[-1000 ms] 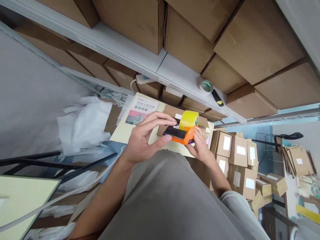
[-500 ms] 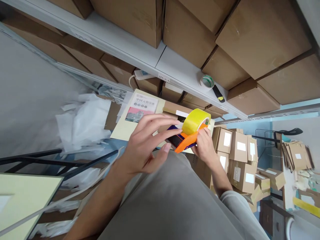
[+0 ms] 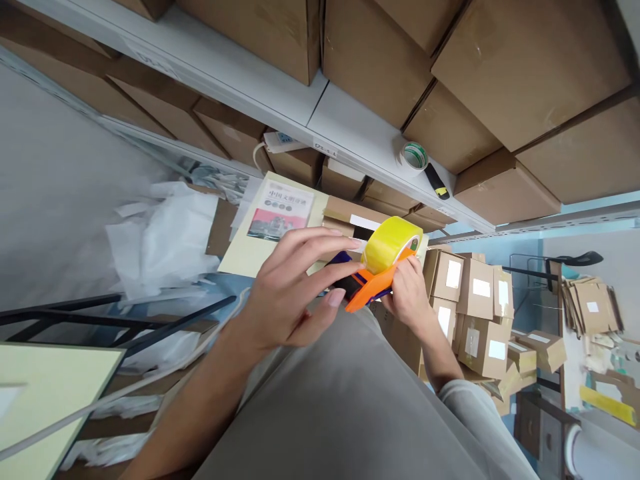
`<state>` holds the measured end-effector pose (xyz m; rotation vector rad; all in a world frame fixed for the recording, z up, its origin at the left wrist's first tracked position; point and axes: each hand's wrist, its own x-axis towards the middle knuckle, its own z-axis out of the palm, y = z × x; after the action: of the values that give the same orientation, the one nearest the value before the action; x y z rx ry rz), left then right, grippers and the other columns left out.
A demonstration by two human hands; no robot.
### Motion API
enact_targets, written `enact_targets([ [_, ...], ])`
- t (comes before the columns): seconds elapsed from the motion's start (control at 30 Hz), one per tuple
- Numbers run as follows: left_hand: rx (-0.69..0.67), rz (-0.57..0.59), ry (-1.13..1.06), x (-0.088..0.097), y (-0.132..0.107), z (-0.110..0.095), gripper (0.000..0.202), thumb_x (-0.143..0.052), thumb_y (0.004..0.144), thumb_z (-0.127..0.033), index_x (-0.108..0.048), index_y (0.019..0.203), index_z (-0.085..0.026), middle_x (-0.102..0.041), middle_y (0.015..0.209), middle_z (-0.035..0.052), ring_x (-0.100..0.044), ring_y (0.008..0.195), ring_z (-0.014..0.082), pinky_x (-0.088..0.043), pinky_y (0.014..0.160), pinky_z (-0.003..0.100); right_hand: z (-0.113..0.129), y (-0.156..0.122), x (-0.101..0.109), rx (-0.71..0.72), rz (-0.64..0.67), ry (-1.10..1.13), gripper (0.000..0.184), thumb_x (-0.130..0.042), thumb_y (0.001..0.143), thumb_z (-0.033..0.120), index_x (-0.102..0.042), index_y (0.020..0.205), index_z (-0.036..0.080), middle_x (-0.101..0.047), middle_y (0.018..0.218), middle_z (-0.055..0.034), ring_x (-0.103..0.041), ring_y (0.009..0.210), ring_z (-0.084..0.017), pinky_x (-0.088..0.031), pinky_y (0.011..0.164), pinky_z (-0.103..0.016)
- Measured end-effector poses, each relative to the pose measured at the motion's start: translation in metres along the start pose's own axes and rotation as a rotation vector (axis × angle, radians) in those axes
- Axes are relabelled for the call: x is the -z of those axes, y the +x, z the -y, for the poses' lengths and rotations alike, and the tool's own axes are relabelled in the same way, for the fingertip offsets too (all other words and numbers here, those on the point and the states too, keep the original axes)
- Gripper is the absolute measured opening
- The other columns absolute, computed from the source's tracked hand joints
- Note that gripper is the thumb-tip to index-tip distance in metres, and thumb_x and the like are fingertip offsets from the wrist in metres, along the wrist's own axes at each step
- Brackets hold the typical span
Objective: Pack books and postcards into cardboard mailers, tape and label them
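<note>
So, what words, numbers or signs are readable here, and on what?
"中国文明", start of the title on the booklet; its ending is blurred.
"D2", seemingly, on the middle shelf label; the rest is unclear.
Too small or blurred: other shelf labels, white labels on the stacked boxes, and any print inside the yellow tape roll or pale roll.

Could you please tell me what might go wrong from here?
Close to the orange-and-purple plastic tape dispenser, the left hand might get nicked if it slips. The slim black, yellow-tipped tool lies near the front edge of the white metal shelf, so a bump could knock it off.
</note>
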<state>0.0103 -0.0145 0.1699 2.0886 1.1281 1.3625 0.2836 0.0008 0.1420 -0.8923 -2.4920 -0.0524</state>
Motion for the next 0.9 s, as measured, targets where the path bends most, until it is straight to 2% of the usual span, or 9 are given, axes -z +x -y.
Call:
enact_targets([
  [0.1,0.010,0.009,0.012,-0.001,-0.001,-0.001,0.034,-0.055,0.106,-0.048,-0.084,0.119,-0.036,-0.081,0.132,0.0060,-0.071,0.126,0.0348,-0.060,0.116,0.060,0.001,-0.002,-0.001,-0.005,0.003,0.013,0.030,-0.053,0.103,0.011,-0.062,0.129,0.023,-0.074,0.109,-0.0099,-0.069,0.103,-0.029,-0.056,0.094,-0.048],
  [0.23,0.062,0.016,0.034,-0.002,-0.003,-0.001,0.038,-0.054,0.106,-0.054,-0.084,0.116,-0.034,-0.081,0.129,0.0076,-0.071,0.126,0.0359,-0.060,0.116,0.061,-0.001,-0.005,-0.001,-0.007,0.013,0.045,0.028,-0.054,0.103,0.011,-0.062,0.128,0.022,-0.073,0.105,-0.0092,-0.068,0.100,-0.029,-0.056,0.094,-0.049],
  [0.37,0.105,-0.061,0.035,-0.004,-0.006,-0.002,0.038,-0.053,0.107,-0.052,-0.082,0.122,-0.033,-0.080,0.130,0.0090,-0.072,0.123,0.0347,-0.061,0.114,0.059,-0.002,-0.007,-0.001,-0.045,0.059,0.050,0.030,-0.054,0.103,0.012,-0.063,0.129,0.023,-0.074,0.109,-0.0098,-0.068,0.102,-0.030,-0.055,0.098,-0.051],
  [0.47,0.122,-0.102,0.004,-0.005,-0.004,-0.005,0.039,-0.053,0.108,-0.054,-0.082,0.125,-0.034,-0.079,0.134,0.0092,-0.072,0.125,0.0347,-0.061,0.114,0.059,-0.002,-0.007,0.000,-0.041,0.033,0.024,0.030,-0.053,0.103,0.011,-0.062,0.130,0.023,-0.073,0.107,-0.0098,-0.067,0.101,-0.029,-0.055,0.098,-0.050],
  [0.67,0.146,0.012,-0.028,-0.006,0.002,-0.008,0.042,-0.051,0.109,-0.055,-0.086,0.120,-0.034,-0.078,0.138,0.0093,-0.067,0.135,0.0367,-0.055,0.122,0.063,-0.004,-0.012,0.000,-0.040,0.048,0.045,0.027,-0.055,0.105,0.016,-0.064,0.129,0.024,-0.072,0.107,-0.0094,-0.067,0.101,-0.029,-0.055,0.099,-0.051],
  [0.9,0.158,0.041,-0.056,-0.008,0.004,-0.009,0.038,-0.054,0.109,-0.053,-0.087,0.117,-0.035,-0.078,0.136,0.0087,-0.067,0.136,0.0364,-0.055,0.123,0.063,-0.006,-0.013,-0.001,-0.050,0.052,0.068,0.030,-0.054,0.104,0.013,-0.062,0.131,0.024,-0.074,0.115,-0.0115,-0.070,0.110,-0.031,-0.056,0.101,-0.052],
])
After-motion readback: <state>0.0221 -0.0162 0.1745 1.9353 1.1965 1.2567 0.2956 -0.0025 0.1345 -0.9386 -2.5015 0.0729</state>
